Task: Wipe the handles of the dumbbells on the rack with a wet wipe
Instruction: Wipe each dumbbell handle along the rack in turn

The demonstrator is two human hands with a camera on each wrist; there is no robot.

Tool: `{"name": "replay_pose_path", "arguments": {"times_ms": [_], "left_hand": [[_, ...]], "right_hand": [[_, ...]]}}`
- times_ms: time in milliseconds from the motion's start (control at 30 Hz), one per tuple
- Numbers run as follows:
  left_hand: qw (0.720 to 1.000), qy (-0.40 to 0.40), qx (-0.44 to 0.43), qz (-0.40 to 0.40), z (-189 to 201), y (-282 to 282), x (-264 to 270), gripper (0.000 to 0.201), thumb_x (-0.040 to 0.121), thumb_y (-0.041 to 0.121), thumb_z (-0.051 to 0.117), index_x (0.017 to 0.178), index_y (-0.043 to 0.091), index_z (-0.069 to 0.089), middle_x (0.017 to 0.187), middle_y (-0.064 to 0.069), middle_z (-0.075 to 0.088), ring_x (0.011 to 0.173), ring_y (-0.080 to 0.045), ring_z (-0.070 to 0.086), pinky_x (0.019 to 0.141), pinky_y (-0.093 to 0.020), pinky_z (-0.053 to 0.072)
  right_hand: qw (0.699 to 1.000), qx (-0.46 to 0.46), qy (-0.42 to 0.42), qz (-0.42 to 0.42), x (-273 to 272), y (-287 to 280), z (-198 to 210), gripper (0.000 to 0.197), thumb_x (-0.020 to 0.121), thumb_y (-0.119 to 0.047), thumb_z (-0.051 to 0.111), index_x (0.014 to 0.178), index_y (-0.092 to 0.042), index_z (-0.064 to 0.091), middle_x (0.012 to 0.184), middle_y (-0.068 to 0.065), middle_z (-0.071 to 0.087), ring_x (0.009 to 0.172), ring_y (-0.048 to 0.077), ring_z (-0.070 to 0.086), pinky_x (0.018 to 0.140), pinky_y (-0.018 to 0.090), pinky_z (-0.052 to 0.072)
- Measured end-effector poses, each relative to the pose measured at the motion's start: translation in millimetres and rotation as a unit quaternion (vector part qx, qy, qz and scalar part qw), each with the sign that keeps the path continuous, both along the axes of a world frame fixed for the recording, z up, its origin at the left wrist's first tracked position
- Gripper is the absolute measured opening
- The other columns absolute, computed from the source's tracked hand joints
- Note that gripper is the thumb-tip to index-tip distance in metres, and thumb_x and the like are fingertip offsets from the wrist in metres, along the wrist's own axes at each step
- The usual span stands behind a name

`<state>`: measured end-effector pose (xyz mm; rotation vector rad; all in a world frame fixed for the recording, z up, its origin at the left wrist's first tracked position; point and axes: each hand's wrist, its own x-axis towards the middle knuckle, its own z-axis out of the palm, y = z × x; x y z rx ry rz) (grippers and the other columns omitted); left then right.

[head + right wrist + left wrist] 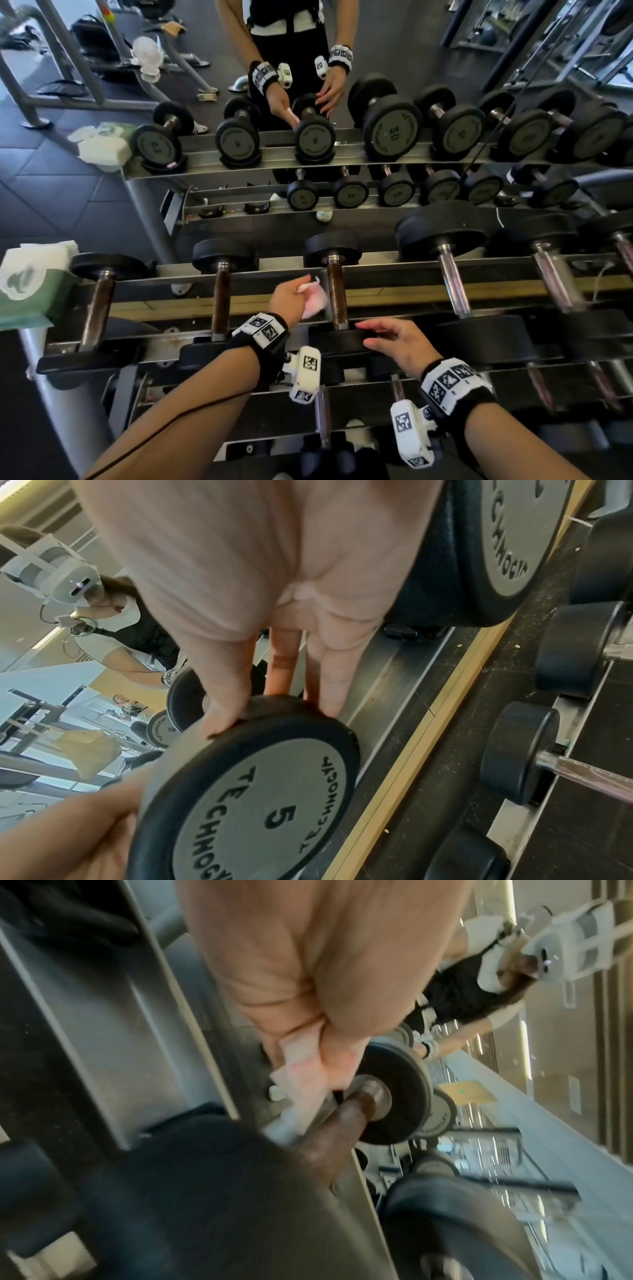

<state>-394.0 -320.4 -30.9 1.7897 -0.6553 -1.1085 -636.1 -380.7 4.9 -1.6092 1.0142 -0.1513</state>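
Nearest you, low and right of centre in the head view, your right hand (397, 341) rests with fingers spread straight on the near head of the 5 dumbbell (260, 799), steadying it without gripping. Just above and left, your left hand (291, 298) is curled round the wet wipe (313, 298), which hangs beside the brown handle (335, 291); whether it touches the handle I cannot tell. The wipe is soft and limp, so bunch it and wrap it round the bar. The dumbbell looks stiff and may roll on the rack (479, 291), so keep pressing on its rubber head. At the far left sits the wipes pack (30, 287).
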Motion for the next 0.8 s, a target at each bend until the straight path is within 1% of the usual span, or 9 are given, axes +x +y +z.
{"name": "replay_pose_path", "arguments": {"times_ms": [67,133,200,367,467,600,667,733,800], "left_hand": [[0.998,0.038,-0.015,0.045,6,-15,0,0.028,0.097,0.011,0.056,0.123,0.016,0.066,0.121,-0.012,0.067,0.107,-0.017,0.063,0.102,-0.032,0.045],[0.987,0.149,-0.032,0.058,9,-29,-2,0.025,0.097,0.008,0.053,0.117,0.014,0.068,0.122,-0.015,0.066,0.112,-0.025,0.063,0.105,-0.039,0.045],[0.990,0.136,-0.032,0.026,9,-35,-8,0.024,0.098,0.012,0.056,0.117,0.014,0.069,0.117,-0.014,0.069,0.112,-0.029,0.064,0.103,-0.045,0.047],[0.994,0.076,-0.059,-0.058,12,-3,-20,0.023,0.096,0.034,0.059,0.088,0.022,0.077,0.078,0.004,0.072,0.079,-0.010,0.068,0.070,-0.019,0.051],[0.982,0.095,-0.040,-0.160,17,22,-23,0.032,0.097,0.041,0.053,0.087,0.018,0.073,0.083,-0.001,0.069,0.083,-0.016,0.066,0.080,-0.023,0.051],[0.962,0.011,0.024,-0.271,21,30,-13,0.021,0.098,0.029,0.055,0.109,0.027,0.073,0.106,0.008,0.072,0.100,0.000,0.064,0.081,-0.010,0.045],[0.974,0.013,0.037,-0.223,23,25,-5,0.023,0.098,0.016,0.055,0.114,0.020,0.071,0.116,-0.001,0.070,0.110,-0.012,0.063,0.091,-0.023,0.049],[0.996,0.041,0.027,-0.077,22,17,2,0.026,0.097,0.001,0.051,0.118,0.006,0.067,0.120,-0.016,0.066,0.115,-0.031,0.061,0.101,-0.042,0.048],[0.996,0.094,0.007,0.001,21,6,5,0.028,0.099,-0.002,0.046,0.120,0.004,0.063,0.115,-0.014,0.064,0.107,-0.029,0.062,0.104,-0.043,0.046]], "right_hand": [[1.000,0.002,-0.002,-0.002,0,1,1,0.033,0.085,-0.010,0.074,0.112,-0.029,0.073,0.116,-0.006,0.071,0.115,0.014,0.061,0.107,0.042,0.045],[1.000,0.011,-0.009,-0.009,1,2,2,0.033,0.085,-0.008,0.073,0.113,-0.026,0.073,0.115,-0.004,0.071,0.114,0.014,0.062,0.107,0.041,0.046],[1.000,0.018,-0.019,-0.013,1,3,4,0.033,0.086,-0.006,0.072,0.113,-0.023,0.072,0.114,-0.002,0.072,0.112,0.013,0.064,0.107,0.040,0.046],[0.999,0.019,-0.024,-0.009,0,3,6,0.032,0.086,-0.005,0.072,0.114,-0.022,0.072,0.114,-0.002,0.072,0.112,0.011,0.064,0.106,0.033,0.046],[1.000,0.019,-0.023,-0.009,0,3,7,0.032,0.086,-0.006,0.072,0.113,-0.023,0.073,0.113,-0.002,0.072,0.111,0.013,0.064,0.103,0.033,0.048],[1.000,0.023,-0.021,0.001,0,0,7,0.030,0.085,-0.008,0.073,0.109,-0.027,0.074,0.105,-0.007,0.074,0.104,0.007,0.066,0.097,0.025,0.050],[0.999,0.025,-0.021,0.001,0,0,5,0.031,0.085,-0.009,0.074,0.107,-0.030,0.075,0.103,-0.010,0.074,0.103,0.005,0.066,0.094,0.023,0.051],[1.000,0.019,-0.019,-0.001,-1,1,3,0.031,0.085,-0.012,0.074,0.106,-0.035,0.074,0.105,-0.013,0.074,0.103,0.003,0.066,0.092,0.022,0.050],[1.000,0.017,-0.018,-0.004,-3,1,-1,0.031,0.086,-0.014,0.074,0.108,-0.037,0.074,0.106,-0.015,0.073,0.104,0.002,0.065,0.093,0.023,0.050]]}}
